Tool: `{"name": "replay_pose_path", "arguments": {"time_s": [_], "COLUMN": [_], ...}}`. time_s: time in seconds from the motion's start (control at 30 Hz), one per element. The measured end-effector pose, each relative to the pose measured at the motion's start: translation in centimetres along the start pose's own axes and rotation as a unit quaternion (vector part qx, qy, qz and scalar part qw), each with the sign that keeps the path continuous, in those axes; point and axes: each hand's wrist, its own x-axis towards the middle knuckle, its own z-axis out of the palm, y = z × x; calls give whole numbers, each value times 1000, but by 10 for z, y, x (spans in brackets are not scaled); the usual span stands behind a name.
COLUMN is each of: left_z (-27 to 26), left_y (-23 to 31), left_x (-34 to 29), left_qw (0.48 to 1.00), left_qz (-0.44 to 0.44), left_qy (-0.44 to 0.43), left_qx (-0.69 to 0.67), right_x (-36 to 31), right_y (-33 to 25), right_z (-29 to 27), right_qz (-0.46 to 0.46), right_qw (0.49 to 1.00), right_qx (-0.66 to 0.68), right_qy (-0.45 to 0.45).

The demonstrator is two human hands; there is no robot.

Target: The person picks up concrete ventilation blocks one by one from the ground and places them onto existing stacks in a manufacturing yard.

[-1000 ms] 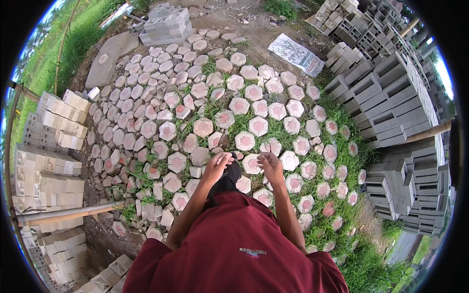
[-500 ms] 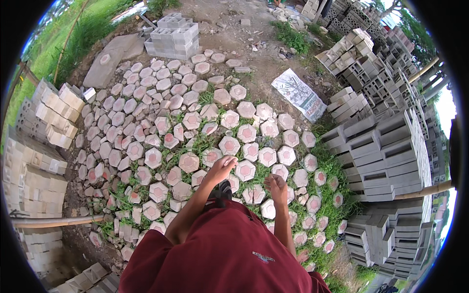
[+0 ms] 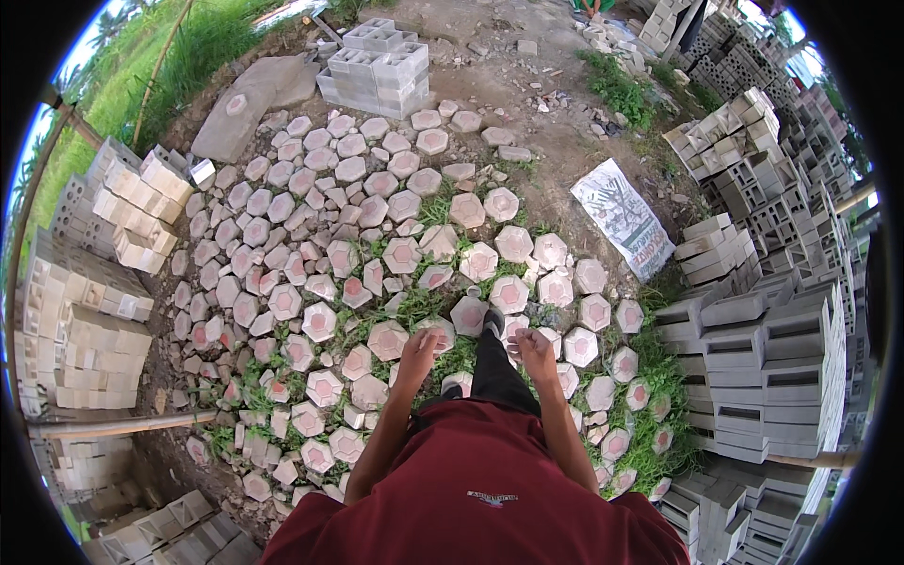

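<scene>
My left hand (image 3: 426, 348) hangs over the pavers with its fingers curled together, and no object shows in it. Level with it, my right hand (image 3: 532, 350) is loosely closed, likewise with nothing visible; the palm sides are partly hidden. Neither hand touches anything I can see. Between them my right leg (image 3: 504, 372), in dark trousers, reaches forward, its dark shoe (image 3: 493, 322) at the edge of a hexagonal paver (image 3: 470, 317). My other shoe (image 3: 457, 384) shows partly beside my left wrist. Many hexagonal concrete pavers (image 3: 349, 169) with pinkish centres lie spread over the ground.
Grey hollow blocks (image 3: 377, 71) are stacked ahead, with more stacks at left (image 3: 141, 202) and right (image 3: 763, 348). A printed white sack (image 3: 621, 217) lies ahead right. Bamboo poles (image 3: 122, 424) cross the sides. Broken stones and grass fill gaps. Another person's hand (image 3: 591, 8) shows far off.
My right leg has swung forward onto the pavers. The left hand has come back and lower, and the surroundings have shifted rightward and slightly down in view. Both hands remain curled.
</scene>
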Motion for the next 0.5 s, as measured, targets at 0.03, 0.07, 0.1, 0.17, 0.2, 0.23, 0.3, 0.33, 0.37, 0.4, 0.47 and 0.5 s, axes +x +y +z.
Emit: {"name": "replay_pose_path", "arguments": {"time_s": [0.03, 0.07, 0.1, 0.17, 0.2, 0.23, 0.3, 0.33, 0.37, 0.4, 0.47, 0.5], "left_z": [-8, -5, -2, 9, 15, 17, 27, 23, 20, 15, 36, 49], "left_y": [-12, -12, -12, 6, 16, 25, 46, 58, 67, 76, 120, 143], "left_x": [10, 23, 35, 72, 93, 116, 168, 192, 219, 243, 290, 314], "left_qw": [1000, 999, 999, 998, 997, 998, 998, 997, 998, 998, 999, 1000], "left_qz": [-10, -19, -15, -29, -36, -32, -21, -13, -11, -7, -6, 0], "left_qy": [26, 42, 48, 51, 52, 53, 57, 68, 58, 56, 33, 11], "left_qx": [-11, -23, -20, -32, -38, -23, 3, 21, 32, 15, -29, 7], "right_x": [15, 35, 54, 100, 124, 149, 201, 225, 245, 264, 302, 332], "right_y": [-18, -24, -30, -34, -37, -40, -49, -62, -85, -108, -157, -166], "right_z": [11, 11, 10, 2, -3, -4, -9, 0, 8, 15, 16, 10], "right_qz": [8, 4, -1, -24, -24, -25, -16, -17, -21, -25, -37, -59], "right_qw": [999, 999, 999, 998, 996, 993, 987, 990, 992, 994, 996, 995], "right_qx": [-29, -41, -52, -58, -83, -103, -141, -117, -96, -75, -26, -35], "right_qy": [-9, -9, -9, -10, -24, -41, -70, -74, -72, -70, -72, -66]}}
